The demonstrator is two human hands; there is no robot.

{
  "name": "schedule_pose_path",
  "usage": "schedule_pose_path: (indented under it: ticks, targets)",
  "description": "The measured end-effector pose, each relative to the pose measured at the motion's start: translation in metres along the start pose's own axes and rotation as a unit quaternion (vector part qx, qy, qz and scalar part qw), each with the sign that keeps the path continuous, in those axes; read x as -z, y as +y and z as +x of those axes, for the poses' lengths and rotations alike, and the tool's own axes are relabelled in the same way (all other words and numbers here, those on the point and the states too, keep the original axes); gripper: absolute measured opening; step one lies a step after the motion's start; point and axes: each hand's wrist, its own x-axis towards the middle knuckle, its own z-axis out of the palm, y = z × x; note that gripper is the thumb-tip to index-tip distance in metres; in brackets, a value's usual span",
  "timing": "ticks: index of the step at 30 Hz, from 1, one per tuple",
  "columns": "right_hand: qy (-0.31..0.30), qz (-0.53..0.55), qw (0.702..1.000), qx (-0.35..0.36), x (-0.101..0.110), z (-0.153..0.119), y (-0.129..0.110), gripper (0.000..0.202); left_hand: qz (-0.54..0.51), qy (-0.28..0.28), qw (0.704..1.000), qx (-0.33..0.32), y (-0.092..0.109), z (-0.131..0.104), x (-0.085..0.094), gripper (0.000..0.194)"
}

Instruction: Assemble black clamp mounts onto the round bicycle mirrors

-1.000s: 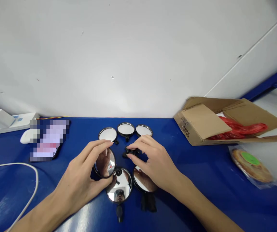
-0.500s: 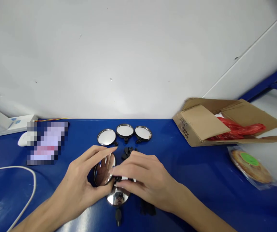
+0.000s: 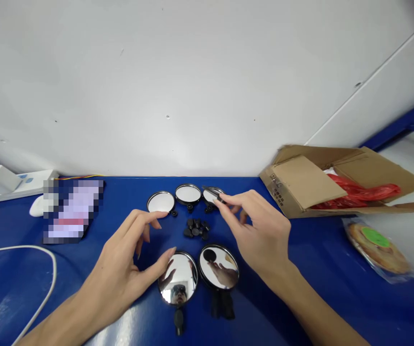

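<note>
The right hand (image 3: pixel 259 226) had thumb and forefinger clamped on a slim dark piece (image 3: pixel 211 192) at one o'clock from the cluster of black knobs (image 3: pixel 196 229). It showed nearly edge-on — perhaps a mirror — so a weak pinch might have dropped it onto the far right mirror (image 3: pixel 208 197), scratching the glass. The left hand (image 3: pixel 127 259) was empty at eight o'clock, fingers apart; its thumb, overlapping the seven o'clock mirror (image 3: pixel 178 276), could have smudged it or nudged it into the five o'clock mirror (image 3: pixel 221 274). The glossy blue desk (image 3: pixel 282 288) probably gave little grip. A pale wall (image 3: pixel 207 96) stood at twelve, a cardboard box (image 3: pixel 307 180) at two, a wrapped pastry (image 3: pixel 376 254) at three, a phone (image 3: pixel 71 211) at nine.
</note>
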Motion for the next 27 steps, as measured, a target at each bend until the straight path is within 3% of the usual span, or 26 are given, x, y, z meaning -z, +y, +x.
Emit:
schedule_pose_path:
  ticks: [5,8,13,19,22,27]
  targets:
    - [-0.034,-0.041,0.998,0.033,-0.013,-0.002,0.029,0.015,-0.003,-0.077,0.997,-0.009,0.001,-0.004,0.000,0.044]
    - [-0.055,-0.035,0.997,0.042,-0.019,-0.006,0.037,0.017,0.001,-0.111,0.993,-0.031,0.001,-0.006,0.000,0.052]
    - [-0.088,-0.029,0.995,0.041,-0.024,-0.009,0.038,0.017,-0.008,-0.156,0.984,-0.082,0.002,-0.007,0.003,0.078]
    - [-0.127,-0.018,0.991,0.028,-0.024,-0.011,0.037,0.014,-0.017,-0.252,0.966,-0.050,0.003,-0.007,0.005,0.102]
    - [-0.142,-0.014,0.990,0.020,-0.023,-0.010,0.036,0.014,-0.047,-0.277,0.959,-0.038,0.005,-0.006,0.004,0.105]
    - [-0.150,-0.007,0.989,0.014,-0.022,-0.010,0.035,0.015,-0.058,-0.272,0.960,-0.028,0.008,-0.005,0.003,0.105]
